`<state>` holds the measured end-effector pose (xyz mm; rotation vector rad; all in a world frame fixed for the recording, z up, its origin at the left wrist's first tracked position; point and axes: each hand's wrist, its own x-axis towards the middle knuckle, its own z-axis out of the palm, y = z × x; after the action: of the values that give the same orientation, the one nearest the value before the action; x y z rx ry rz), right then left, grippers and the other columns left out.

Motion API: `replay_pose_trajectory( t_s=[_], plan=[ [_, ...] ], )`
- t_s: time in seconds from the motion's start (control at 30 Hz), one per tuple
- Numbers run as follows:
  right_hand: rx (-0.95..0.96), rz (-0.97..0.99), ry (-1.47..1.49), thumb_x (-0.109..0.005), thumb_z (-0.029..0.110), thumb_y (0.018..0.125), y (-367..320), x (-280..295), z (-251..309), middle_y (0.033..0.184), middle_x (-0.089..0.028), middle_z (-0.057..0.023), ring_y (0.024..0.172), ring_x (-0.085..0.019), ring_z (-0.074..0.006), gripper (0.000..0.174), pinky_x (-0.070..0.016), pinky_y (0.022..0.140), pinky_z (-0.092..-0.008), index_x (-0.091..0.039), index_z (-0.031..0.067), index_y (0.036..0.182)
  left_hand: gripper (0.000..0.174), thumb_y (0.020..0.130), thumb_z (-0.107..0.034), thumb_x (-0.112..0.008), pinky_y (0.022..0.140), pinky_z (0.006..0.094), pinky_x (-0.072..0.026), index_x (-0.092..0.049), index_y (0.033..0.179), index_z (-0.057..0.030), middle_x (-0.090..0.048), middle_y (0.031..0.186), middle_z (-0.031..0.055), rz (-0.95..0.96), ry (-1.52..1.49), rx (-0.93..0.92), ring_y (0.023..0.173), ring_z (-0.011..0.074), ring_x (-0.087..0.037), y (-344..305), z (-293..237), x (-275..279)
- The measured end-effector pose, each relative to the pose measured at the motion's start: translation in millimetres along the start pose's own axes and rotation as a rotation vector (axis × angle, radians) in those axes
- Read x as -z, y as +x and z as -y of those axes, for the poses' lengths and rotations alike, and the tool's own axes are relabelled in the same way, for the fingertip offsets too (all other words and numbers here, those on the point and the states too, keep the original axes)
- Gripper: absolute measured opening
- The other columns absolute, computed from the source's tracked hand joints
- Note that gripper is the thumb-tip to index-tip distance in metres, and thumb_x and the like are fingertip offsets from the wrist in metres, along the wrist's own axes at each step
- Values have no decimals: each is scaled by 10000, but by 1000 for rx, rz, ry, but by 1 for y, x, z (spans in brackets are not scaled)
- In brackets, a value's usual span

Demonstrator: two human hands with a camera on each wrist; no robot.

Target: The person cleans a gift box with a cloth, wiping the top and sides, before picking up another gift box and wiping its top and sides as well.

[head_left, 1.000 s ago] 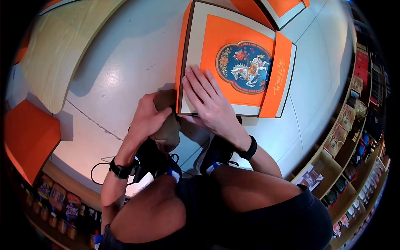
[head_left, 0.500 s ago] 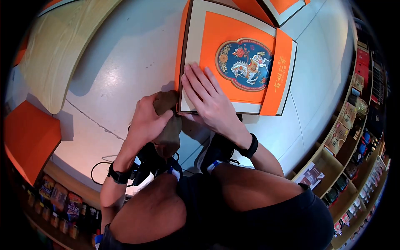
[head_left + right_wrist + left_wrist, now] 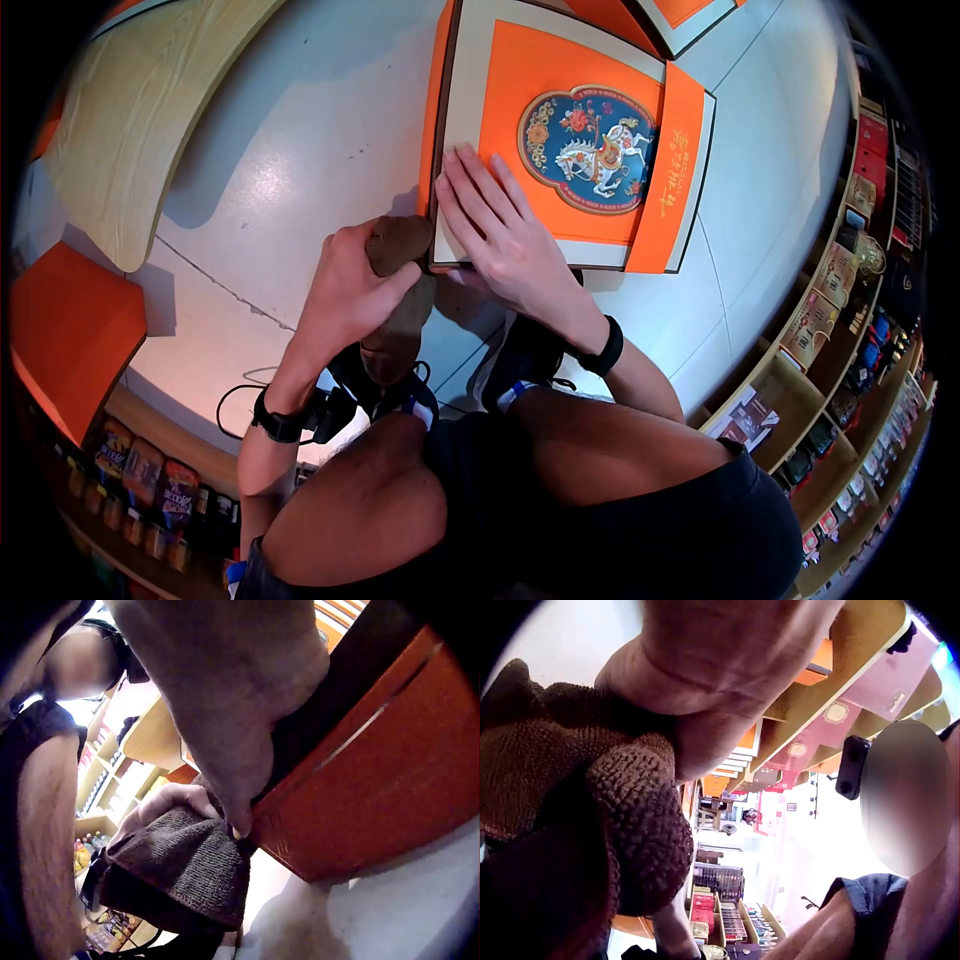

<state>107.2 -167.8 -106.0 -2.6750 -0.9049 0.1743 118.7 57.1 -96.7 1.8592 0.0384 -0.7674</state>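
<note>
The pale floor [image 3: 300, 150] fills most of the head view, and the person crouches over it with both knees in the lower frame; a large orange box [image 3: 520, 90] lies flat on it just ahead of them, its lid cream-bordered and carrying a blue horse emblem [image 3: 590, 150] towards its far side; a second orange box [image 3: 70, 330] sits well apart at the left edge, and a curved wooden table [image 3: 130, 130] stands beyond it; stocked shelves [image 3: 830, 310] line the right edge.

The right hand [image 3: 500, 240] lies palm-down on the lid near its near-left corner, fingers straight and slightly fanned, pressing flat and curling round nothing; in the right wrist view its thumb reaches down against the box's orange side wall [image 3: 375, 787]; a black wristband [image 3: 605, 350] circles that wrist.

The left hand [image 3: 345, 290] is closed round a bunched brown cloth [image 3: 400, 240], fingers and thumb wrapped over the wad; the cloth's upper end touches the box at that same near-left corner, just beside the right hand, and its loose end hangs down towards the person's shoes; the left wrist view shows its coarse looped weave [image 3: 630, 832] squeezed under the fingers; the right wrist view shows the cloth [image 3: 187, 862] pressed up beside the box wall.
</note>
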Motion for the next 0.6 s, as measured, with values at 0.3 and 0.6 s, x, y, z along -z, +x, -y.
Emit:
replay_pose_trajectory(
  t_s=[0.3, 0.6],
  plan=[
    [16, -11, -61, -852, 280, 658, -4, -9, -2, 1608, -435, -250, 1547, -354, -388, 963, -256, 1288, -553, -500, -85, 1476, 430, 1029, -314, -664, 828, 459, -557, -602, 1176, 86, -729, 963, 293, -45, -5, -23, 937, 453, -727, 12, -3, -8],
    [17, -43, -124, -725, 182, 766, -6, -13, -4, 1588, -473, -242, 1534, -387, -376, 750, -263, 1286, -549, -545, -83, 1444, 287, 1023, -224, -648, 783, 527, -523, -574, 1159, 18, -693, 922, 318, -33, 147, -50, 930, 539, -648, 11, -6, -16]
  ],
)
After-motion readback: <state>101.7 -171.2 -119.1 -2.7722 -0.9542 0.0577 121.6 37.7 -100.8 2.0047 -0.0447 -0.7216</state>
